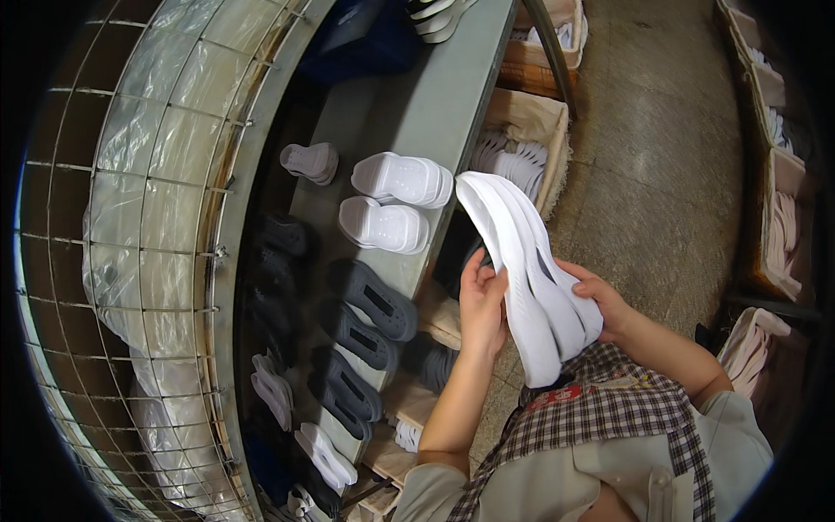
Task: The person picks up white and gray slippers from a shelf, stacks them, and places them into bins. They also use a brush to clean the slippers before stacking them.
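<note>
Between my two hands is a small stack of white shoe soles (532,270), several nested together and tilted, toe ends up and away from me. My left hand (481,296) grips the stack's left side, fingers curled against it. On the right edge, lower down, my right hand (600,300) is closed round the soles. Beside the stack's upper end, two piles of white soles (404,180) lie on the grey metal shelf (452,96). Nearer to me on that shelf are several dark grey soles (374,300) with slots in the middle.
A wire mesh rack (165,174) with plastic-wrapped goods stands at the left. Cloth-lined baskets (531,113) of soles sit right of the shelf. More lined baskets (783,209) line the far right, across the stone floor (644,174). A dark blue bin (361,39) stands farther up the shelf.
</note>
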### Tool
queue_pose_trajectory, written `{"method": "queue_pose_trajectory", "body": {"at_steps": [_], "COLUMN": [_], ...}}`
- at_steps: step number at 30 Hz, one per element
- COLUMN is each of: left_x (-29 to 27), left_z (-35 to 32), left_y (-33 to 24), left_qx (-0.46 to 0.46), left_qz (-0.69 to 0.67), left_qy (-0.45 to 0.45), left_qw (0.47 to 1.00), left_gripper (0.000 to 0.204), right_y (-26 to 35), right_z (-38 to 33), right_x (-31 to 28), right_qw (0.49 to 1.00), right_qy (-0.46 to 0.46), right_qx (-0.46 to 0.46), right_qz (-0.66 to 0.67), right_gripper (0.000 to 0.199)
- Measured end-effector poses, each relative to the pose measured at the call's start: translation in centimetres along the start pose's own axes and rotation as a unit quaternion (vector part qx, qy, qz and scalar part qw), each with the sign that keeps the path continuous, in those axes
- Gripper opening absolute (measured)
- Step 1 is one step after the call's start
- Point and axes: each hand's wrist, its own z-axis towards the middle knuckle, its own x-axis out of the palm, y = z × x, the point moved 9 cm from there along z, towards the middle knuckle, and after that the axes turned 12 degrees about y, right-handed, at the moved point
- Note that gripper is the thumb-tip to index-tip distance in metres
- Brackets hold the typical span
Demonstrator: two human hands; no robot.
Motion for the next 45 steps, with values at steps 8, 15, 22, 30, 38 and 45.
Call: {"method": "queue_pose_trajectory", "body": {"at_steps": [8,15,22,30,38,45], "left_x": [-3.2,-8.7,-23.6,-26.1,-41.6,-43.6], "left_z": [-2.6,2.8,10.4,10.2,19.6,36.0], "left_y": [-4.9,-18.5,-9.6,-8.4,-22.7,-22.0], "left_qx": [-0.055,0.214,-0.102,-0.141,0.116,0.085], "left_qz": [-0.163,-0.036,-0.106,-0.089,0.203,0.515], "left_qy": [-0.005,0.142,-0.095,-0.084,-0.298,-0.086], "left_qw": [0.985,0.966,0.985,0.982,0.926,0.849], "left_gripper": [0.045,0.037,0.041,0.059,0.066,0.077], "right_y": [-1.8,-2.0,-6.1,-6.5,-5.9,-7.5], "right_z": [5.5,5.0,0.5,0.7,2.0,0.5], "right_x": [5.3,0.2,-6.8,-10.3,-12.0,-13.2], "right_qw": [0.992,0.967,0.970,0.947,0.920,0.890], "right_qy": [0.073,-0.013,-0.174,-0.272,-0.365,-0.439], "right_qx": [0.078,0.030,0.104,0.111,0.074,0.014], "right_qz": [-0.068,-0.254,-0.132,-0.127,-0.126,-0.119], "right_gripper": [0.055,0.043,0.025,0.019,0.015,0.015]}}
